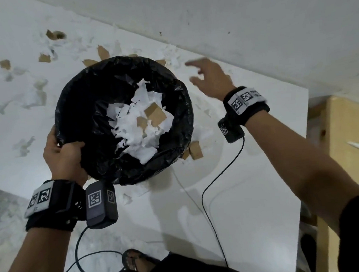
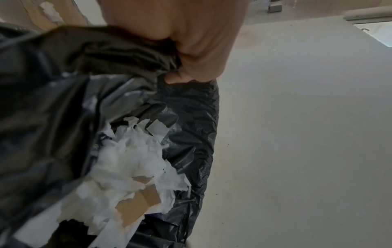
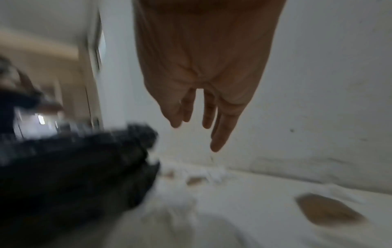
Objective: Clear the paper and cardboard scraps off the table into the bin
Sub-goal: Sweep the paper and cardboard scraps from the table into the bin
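A round bin (image 1: pixel 99 94) lined with a black bag hangs tilted over the white table (image 1: pixel 252 194), partly filled with torn white paper (image 1: pixel 135 128) and brown cardboard bits (image 1: pixel 155 114). My left hand (image 1: pixel 64 152) grips the bin's near rim (image 2: pixel 135 55), fingers curled over the bag. My right hand (image 1: pixel 208 76) reaches past the bin's right side toward the wall, fingers straight and spread (image 3: pixel 220 134), holding nothing. Below it lie white paper scraps (image 1: pixel 174 57). More cardboard pieces (image 1: pixel 194 151) poke out from under the bin, and cardboard (image 3: pixel 326 211) shows blurred in the right wrist view.
Scattered paper and cardboard scraps (image 1: pixel 45 58) cover the table's left and far side along the white wall (image 1: pixel 251 24). The table's right edge (image 1: pixel 304 169) borders a tan cabinet (image 1: pixel 348 134). Black cables (image 1: pixel 209 208) trail from both wrists. A sandalled foot (image 1: pixel 136 262) shows below.
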